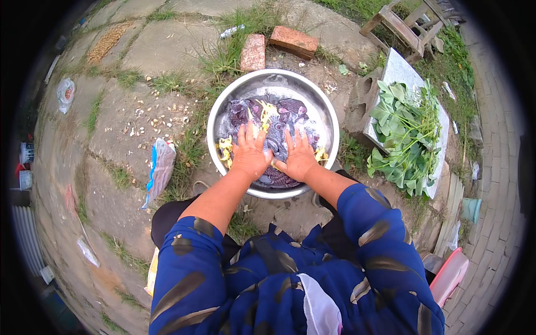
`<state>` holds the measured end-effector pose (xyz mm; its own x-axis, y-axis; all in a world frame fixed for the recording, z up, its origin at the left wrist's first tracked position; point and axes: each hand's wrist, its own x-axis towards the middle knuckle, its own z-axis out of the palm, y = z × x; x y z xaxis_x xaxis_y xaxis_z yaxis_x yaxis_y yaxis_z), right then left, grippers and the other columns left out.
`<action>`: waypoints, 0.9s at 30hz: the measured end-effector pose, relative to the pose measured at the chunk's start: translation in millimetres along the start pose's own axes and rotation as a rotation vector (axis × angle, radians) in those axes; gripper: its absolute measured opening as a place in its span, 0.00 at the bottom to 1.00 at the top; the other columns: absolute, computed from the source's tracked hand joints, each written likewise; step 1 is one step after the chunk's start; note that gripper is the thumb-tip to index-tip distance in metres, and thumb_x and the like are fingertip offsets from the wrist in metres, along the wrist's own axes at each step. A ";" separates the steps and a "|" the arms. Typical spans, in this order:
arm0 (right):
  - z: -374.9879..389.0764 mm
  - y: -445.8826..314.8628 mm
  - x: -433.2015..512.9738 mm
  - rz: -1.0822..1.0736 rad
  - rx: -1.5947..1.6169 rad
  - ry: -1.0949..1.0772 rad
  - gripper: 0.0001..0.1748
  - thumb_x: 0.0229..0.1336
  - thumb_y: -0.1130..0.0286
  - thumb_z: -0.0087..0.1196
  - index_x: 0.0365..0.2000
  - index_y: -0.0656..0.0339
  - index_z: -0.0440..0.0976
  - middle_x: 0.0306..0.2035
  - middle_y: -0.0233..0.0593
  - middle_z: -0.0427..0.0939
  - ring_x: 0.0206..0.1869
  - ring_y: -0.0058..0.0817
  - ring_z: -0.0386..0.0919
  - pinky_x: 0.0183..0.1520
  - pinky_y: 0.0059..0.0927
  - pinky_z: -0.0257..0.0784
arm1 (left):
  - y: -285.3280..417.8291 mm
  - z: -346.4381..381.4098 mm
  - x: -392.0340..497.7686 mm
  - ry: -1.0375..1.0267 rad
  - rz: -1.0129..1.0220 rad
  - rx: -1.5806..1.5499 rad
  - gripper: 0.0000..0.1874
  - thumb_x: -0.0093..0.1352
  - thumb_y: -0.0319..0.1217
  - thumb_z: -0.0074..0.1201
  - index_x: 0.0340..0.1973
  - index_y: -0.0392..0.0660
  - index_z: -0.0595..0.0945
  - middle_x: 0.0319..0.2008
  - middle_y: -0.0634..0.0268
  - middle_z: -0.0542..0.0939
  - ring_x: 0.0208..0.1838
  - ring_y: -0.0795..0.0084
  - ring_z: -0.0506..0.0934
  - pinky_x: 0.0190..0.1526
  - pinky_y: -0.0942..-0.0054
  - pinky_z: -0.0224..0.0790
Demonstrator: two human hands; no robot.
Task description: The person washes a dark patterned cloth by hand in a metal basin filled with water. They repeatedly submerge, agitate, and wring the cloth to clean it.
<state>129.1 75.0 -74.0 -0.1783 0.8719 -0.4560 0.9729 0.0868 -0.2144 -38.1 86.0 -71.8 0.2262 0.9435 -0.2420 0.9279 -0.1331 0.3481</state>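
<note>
A round metal basin [329, 102] stands on the ground before me. In it lies wet, dark purple patterned cloth [289, 104] with yellow parts [268, 114], and whitish foam or water around it. My left hand [251, 153] rests palm down on the cloth, fingers spread. Beside it, my right hand [298, 155] also lies flat on the cloth with its fingers apart, the two thumbs close together. Neither hand grips anything that I can see. What is under the palms is hidden.
Two bricks [253, 52] [294, 42] lie beyond the basin. At right, leafy green stems [404, 130] cover part of a pale slab [398, 67] near a wooden stool [398, 29]. A plastic bag [161, 169] lies left; a pink basin [450, 276] stands lower right.
</note>
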 end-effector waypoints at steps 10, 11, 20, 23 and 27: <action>-26.9 -8.1 36.1 0.089 -0.198 -0.330 0.61 0.53 0.37 0.50 0.71 0.59 0.29 0.73 0.48 0.42 0.71 0.48 0.46 0.64 0.55 0.55 | 9.3 10.2 30.1 -0.254 -0.088 0.171 0.37 0.65 0.44 0.48 0.70 0.63 0.57 0.75 0.52 0.43 0.76 0.46 0.35 0.67 0.32 0.34; -25.7 -11.3 36.2 0.099 -0.225 -0.358 0.61 0.53 0.37 0.50 0.71 0.59 0.29 0.73 0.48 0.42 0.71 0.48 0.47 0.65 0.55 0.54 | 10.7 8.5 31.5 -0.268 -0.092 0.186 0.37 0.65 0.42 0.48 0.70 0.64 0.57 0.75 0.52 0.43 0.76 0.46 0.35 0.67 0.32 0.33; -76.6 22.6 43.5 -0.100 0.310 -0.122 0.43 0.49 0.45 0.59 0.59 0.63 0.65 0.52 0.59 0.74 0.52 0.52 0.74 0.58 0.36 0.68 | 15.6 -1.3 26.8 -0.071 -0.097 -0.033 0.32 0.62 0.46 0.56 0.61 0.55 0.66 0.70 0.49 0.53 0.74 0.44 0.44 0.66 0.32 0.40; -80.6 49.5 64.7 0.167 0.432 0.350 0.32 0.56 0.51 0.56 0.54 0.64 0.68 0.48 0.56 0.76 0.52 0.47 0.75 0.55 0.38 0.69 | 12.1 -1.2 26.9 0.097 -0.095 -0.204 0.21 0.60 0.41 0.58 0.47 0.49 0.74 0.64 0.52 0.62 0.70 0.47 0.54 0.64 0.37 0.48; -43.1 66.5 104.6 0.202 0.504 0.218 0.41 0.56 0.51 0.58 0.63 0.63 0.59 0.57 0.58 0.71 0.58 0.50 0.71 0.63 0.39 0.63 | 5.7 -12.5 34.3 0.317 -0.111 -0.476 0.12 0.56 0.34 0.57 0.33 0.43 0.77 0.44 0.56 0.77 0.55 0.54 0.71 0.59 0.45 0.56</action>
<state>181.5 192.7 -98.7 0.0902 0.9310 -0.3538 0.7849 -0.2851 -0.5502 -28.8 121.5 -66.9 -0.0331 0.9985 -0.0429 0.6890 0.0539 0.7228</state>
